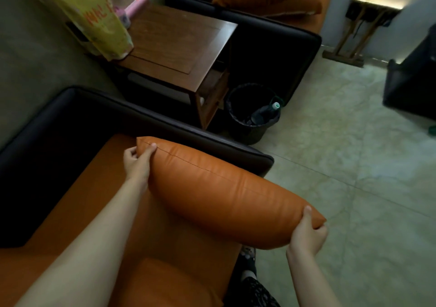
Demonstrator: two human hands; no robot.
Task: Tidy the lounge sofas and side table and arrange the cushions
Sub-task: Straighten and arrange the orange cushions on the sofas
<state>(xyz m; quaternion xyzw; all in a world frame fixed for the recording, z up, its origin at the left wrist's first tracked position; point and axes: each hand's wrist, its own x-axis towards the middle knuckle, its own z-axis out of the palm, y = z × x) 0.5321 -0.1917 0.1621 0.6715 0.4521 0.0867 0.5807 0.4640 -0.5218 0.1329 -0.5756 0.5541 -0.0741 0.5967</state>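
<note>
Orange leather-look cushion (224, 193): long, plump, smooth skin, fine creases, stitched seam along top edge. Held by its 2 end corners. My left hand (136, 163) pinches far corner, thumb on seam. My right hand (306, 234) grips near corner, thumb on top. Cushion over orange seat of near sofa (77, 203), alongside dark armrest; contact with seat not discernible. Wooden side table (179, 40) beyond.

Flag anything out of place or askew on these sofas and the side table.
The orange cushion, held at opposite corners by the left hand and right hand, slants over the near sofa's arm. A yellow bag and pink item clutter the side table.
</note>
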